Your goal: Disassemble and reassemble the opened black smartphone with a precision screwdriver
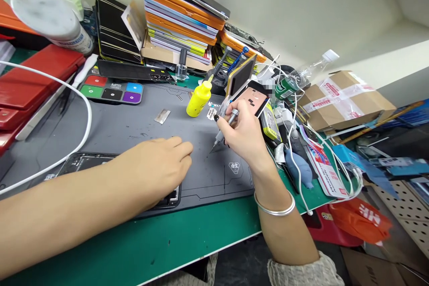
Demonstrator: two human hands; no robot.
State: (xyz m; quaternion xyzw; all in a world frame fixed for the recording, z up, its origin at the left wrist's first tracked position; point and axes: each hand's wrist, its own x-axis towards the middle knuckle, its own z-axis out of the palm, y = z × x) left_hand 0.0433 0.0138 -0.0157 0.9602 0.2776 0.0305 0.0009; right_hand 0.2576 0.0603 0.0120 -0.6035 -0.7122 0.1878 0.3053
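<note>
My right hand (243,132) is closed around a grey pen-like screwdriver (219,138), whose thin tip points down at the dark grey mat (197,174). Over the right end of an opened black phone (172,199) lies my left hand (167,165), palm down with its fingers curled. Whatever its fingertips touch is hidden beneath it. My left forearm covers much of the phone's middle. A yellow bottle (199,99) with a narrow nozzle stands beyond my hands. Just behind my right hand, a phone (253,96) with a lit screen leans upright.
A small metal plate (162,116) and a coloured screw tray (112,90) are on the mat. Stacked orange boxes (184,4) line the wall. A white cable (89,120) loops at the left. Cables, a blue air blower (297,167) and a cardboard box (345,98) crowd the right.
</note>
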